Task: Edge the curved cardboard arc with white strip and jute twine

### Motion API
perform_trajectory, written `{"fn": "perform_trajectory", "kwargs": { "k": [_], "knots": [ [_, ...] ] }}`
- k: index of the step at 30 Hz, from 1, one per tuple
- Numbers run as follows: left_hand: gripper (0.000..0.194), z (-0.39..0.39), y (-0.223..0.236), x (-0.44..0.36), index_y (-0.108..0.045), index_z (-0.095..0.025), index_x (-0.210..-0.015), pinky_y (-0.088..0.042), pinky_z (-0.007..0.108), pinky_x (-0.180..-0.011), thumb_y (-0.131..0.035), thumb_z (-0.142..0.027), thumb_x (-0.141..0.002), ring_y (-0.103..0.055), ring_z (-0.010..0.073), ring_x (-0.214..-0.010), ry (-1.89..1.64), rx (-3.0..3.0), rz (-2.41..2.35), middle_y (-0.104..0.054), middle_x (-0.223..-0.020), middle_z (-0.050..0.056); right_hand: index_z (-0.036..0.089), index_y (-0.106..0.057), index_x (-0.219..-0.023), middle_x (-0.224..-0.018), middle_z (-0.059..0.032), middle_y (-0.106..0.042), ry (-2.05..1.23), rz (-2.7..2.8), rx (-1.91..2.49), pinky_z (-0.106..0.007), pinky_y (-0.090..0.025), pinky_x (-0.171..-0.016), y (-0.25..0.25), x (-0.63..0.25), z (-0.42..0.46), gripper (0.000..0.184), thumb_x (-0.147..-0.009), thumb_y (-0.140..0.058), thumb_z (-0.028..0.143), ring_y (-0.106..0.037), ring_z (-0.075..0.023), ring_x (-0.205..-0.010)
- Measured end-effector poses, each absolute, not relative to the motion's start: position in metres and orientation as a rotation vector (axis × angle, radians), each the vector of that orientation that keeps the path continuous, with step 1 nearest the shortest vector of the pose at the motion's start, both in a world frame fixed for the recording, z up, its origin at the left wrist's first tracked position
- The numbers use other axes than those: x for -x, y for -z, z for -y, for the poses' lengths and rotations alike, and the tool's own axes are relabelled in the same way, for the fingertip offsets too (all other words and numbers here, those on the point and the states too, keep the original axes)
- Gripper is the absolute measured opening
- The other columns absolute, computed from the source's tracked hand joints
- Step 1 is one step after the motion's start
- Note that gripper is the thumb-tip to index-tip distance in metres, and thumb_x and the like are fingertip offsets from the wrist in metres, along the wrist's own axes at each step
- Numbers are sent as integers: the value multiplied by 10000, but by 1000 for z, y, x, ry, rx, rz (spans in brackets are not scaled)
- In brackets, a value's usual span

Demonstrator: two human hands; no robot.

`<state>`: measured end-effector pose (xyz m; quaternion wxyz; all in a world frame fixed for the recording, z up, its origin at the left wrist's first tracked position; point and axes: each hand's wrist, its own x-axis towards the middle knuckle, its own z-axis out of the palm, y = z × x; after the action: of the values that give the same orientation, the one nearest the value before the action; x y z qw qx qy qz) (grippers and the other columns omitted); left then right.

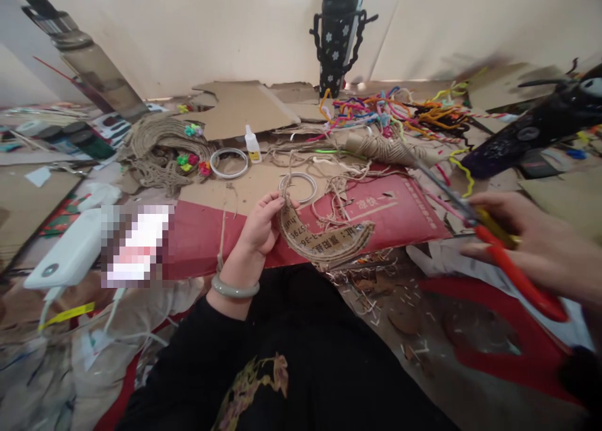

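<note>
My left hand (pixel 264 224) pinches the upper tip of a cardboard crescent (pixel 324 238) with printed lettering and brown twine along its curved edge. Below the wrist's bangle, a strand of twine (pixel 221 243) hangs near the forearm. Off to the right, my right hand (pixel 540 236) is wrapped around scissors (pixel 510 265) with red and yellow handles; their blades point up and left, slightly blurred. Loose twine (pixel 332 205) lies tangled just behind the crescent, on a red-and-brown cardboard sheet (pixel 414 208). A roll of tape (pixel 308 179) sits behind my left hand.
Behind are a small glue bottle (pixel 253 147), another tape roll (pixel 219 162), a twine-wrapped piece (pixel 164 142) and a twine spool (pixel 385 150). Colourful pipe cleaners (pixel 399 114) lie heaped near a black tumbler (pixel 336 48). A white power bank (pixel 70 249) is at left.
</note>
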<state>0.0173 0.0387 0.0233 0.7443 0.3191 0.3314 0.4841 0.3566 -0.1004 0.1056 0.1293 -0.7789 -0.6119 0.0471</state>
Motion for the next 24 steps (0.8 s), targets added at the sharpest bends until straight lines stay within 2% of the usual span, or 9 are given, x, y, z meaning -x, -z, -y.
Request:
{"fn": "perform_trajectory", "kwargs": {
  "k": [2, 5, 8, 10, 14, 19, 24],
  "knots": [
    [236, -38, -23, -16, -587, -153, -806, -510, 182, -521, -717, -234, -626, -633, 100, -541, -1096, -680, -695, -683, -640, -11, 224, -539, -1205, -961, -122, -681, -390, 1781, 2188, -413, -509, -705, -99, -322, 79, 758, -636, -594, 721, -649, -278, -807],
    [222, -38, -22, -15, -575, -164, -796, -520, 189, -543, -713, -251, -646, -639, 100, -568, -1129, -662, -655, -692, -678, -15, 204, -546, -1184, -939, -108, -688, -529, 1885, 2078, -404, -509, -715, -85, -278, 55, 570, -740, -588, 559, -654, -274, -821],
    [218, -38, -23, -15, -571, -163, -782, -520, 199, -543, -716, -258, -650, -636, 102, -568, -1117, -668, -632, -689, -694, -14, 210, -572, -1157, -966, -100, -708, -586, 2013, 1903, -394, -525, -720, -72, -253, 46, 451, -738, -622, 371, -674, -279, -848],
    [224, -37, -23, -15, -573, -159, -776, -519, 205, -547, -722, -256, -640, -640, 108, -572, -1100, -671, -624, -684, -693, -10, 230, -604, -1099, -1010, -88, -712, -612, 2080, 1764, -389, -536, -744, -64, -245, 47, 369, -739, -618, 313, -681, -280, -895],
    [219, -37, -22, -17, -572, -158, -753, -521, 203, -584, -734, -240, -631, -648, 109, -585, -1098, -666, -612, -671, -659, -8, 204, -663, -973, -956, -85, -723, -658, 2085, 1609, -387, -546, -771, -53, -239, 54, 241, -772, -605, 322, -688, -268, -889],
    [230, -37, -21, -18, -581, -160, -757, -518, 207, -569, -747, -255, -629, -655, 120, -595, -1078, -671, -623, -678, -659, -5, 200, -697, -951, -861, -66, -732, -661, 1987, 1632, -361, -555, -722, -47, -239, 60, 268, -763, -650, 386, -692, -258, -811],
    [228, -39, -21, -17, -604, -149, -738, -517, 196, -553, -763, -243, -606, -629, 98, -554, -1077, -650, -664, -684, -647, -6, 218, -681, -1035, -894, -37, -735, -784, 1867, 1606, -324, -565, -713, -43, -246, 63, 347, -740, -692, 400, -687, -228, -780]
  ]
}}
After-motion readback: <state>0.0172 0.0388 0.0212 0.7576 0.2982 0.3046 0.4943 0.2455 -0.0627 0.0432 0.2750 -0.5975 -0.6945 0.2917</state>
